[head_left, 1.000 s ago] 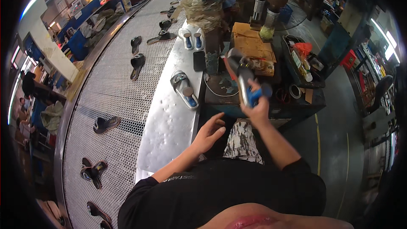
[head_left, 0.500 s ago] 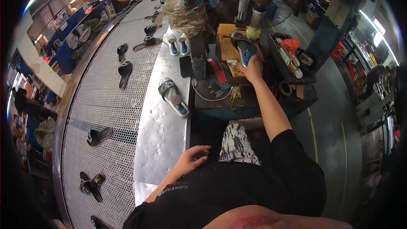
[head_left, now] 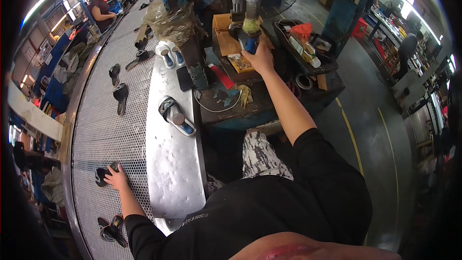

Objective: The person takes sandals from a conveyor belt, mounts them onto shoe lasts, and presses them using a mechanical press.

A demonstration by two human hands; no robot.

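On the left, my left hand (head_left: 117,178) reaches over the perforated conveyor, its fingers closed round one end of a black sandal (head_left: 101,177). My right hand (head_left: 260,59) grips a dark sandal with a blue patch (head_left: 251,45) beneath the yellow-tipped ram of a press (head_left: 251,25). That sandal rests over a brown board (head_left: 222,33), and my fingers partly cover it. Between my arms, a silver-grey sandal with a round brown piece on it (head_left: 177,115) lies on the shiny metal ledge (head_left: 171,178).
More black sandals (head_left: 120,98) are spread along the conveyor (head_left: 96,130). A pair of white shoe forms (head_left: 169,54) and a black phone (head_left: 184,78) lie on the ledge beside the press post (head_left: 193,62). To the right, a black tray (head_left: 315,67) holds a bottle. Another person (head_left: 100,9) works far left.
My left hand has moved from beside my lap out left to the conveyor and taken hold of a black sandal. The sandal in my right hand is now under the ram. My view has shifted right.
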